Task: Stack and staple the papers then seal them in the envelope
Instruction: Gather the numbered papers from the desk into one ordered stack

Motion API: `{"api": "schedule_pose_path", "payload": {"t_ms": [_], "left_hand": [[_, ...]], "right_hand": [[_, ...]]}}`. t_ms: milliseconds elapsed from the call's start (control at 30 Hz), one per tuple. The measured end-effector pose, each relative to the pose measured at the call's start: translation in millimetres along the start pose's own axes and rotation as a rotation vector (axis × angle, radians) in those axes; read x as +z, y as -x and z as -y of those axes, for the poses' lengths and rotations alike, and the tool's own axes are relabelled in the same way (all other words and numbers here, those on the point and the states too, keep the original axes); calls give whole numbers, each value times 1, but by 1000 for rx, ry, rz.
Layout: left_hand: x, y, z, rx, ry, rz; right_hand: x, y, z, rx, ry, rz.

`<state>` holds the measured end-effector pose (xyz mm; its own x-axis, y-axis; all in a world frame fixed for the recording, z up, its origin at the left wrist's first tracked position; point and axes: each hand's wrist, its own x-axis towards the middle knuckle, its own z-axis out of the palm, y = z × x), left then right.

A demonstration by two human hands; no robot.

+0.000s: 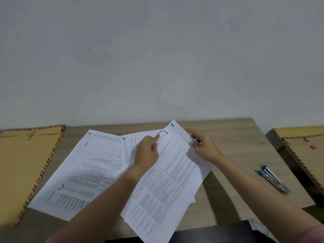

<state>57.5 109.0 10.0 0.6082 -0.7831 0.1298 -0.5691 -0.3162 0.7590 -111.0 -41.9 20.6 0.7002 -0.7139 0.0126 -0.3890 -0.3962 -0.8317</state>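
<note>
Several printed white sheets with blue handwritten numbers lie spread on the wooden table (236,137). Sheets marked 1 and 3 (175,172) overlap at the centre, angled toward the far right. My left hand (147,151) rests flat on the sheet marked 1, its index finger near that sheet's top corner. My right hand (201,146) pinches the far right edge of the sheet marked 3. More sheets, marked 6 and 5 (84,169), lie to the left. A brown envelope (22,163) lies at the left. A blue and silver stapler (272,178) lies at the right.
A second brown envelope (305,155) with red marks lies on a lower surface at the far right. A plain grey wall stands behind the table. Something dark (219,234) lies past the near table edge at the bottom.
</note>
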Motion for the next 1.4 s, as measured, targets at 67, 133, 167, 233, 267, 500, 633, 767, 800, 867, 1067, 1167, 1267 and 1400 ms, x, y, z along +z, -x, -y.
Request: {"api": "schedule_pose_path", "payload": {"t_ms": [67,133,167,233,267,500,633,767,800,867,1067,1167,1267,1400], "left_hand": [[-3,1,-6,26,7,-17],[-6,3,-13,55,24,-37],[-8,4,-16,66,36,-45],[-11,6,-22,82,53,-60],[-13,7,-25,90,63,-66],[-21,13,-34,107,133,-74],[-25,16,-36,122,152,-64],[-28,19,-39,102,169,-48],[-29,20,-40,101,169,-52],[-31,22,-42,106,168,-59],[-41,30,-49,99,167,-74],[-50,34,-51,67,222,-70],[-60,39,-56,30,267,-45],[-71,43,-54,-14,307,-31]], "right_hand": [[-3,7,8,-48,-18,10],[-6,13,16,-90,-45,9],[-7,16,21,-107,-58,9],[-10,19,29,-133,-81,15],[-12,21,33,-144,-88,20],[-16,33,47,-176,-116,37],[-16,37,49,-192,-87,32],[-16,42,52,-210,-107,36],[-16,44,53,-215,-108,36],[-14,46,54,-216,-110,38],[-9,51,61,-192,-123,32],[-6,52,69,-198,-165,24],[-2,53,78,-151,-242,-3],[3,53,90,-133,-249,5]]}}
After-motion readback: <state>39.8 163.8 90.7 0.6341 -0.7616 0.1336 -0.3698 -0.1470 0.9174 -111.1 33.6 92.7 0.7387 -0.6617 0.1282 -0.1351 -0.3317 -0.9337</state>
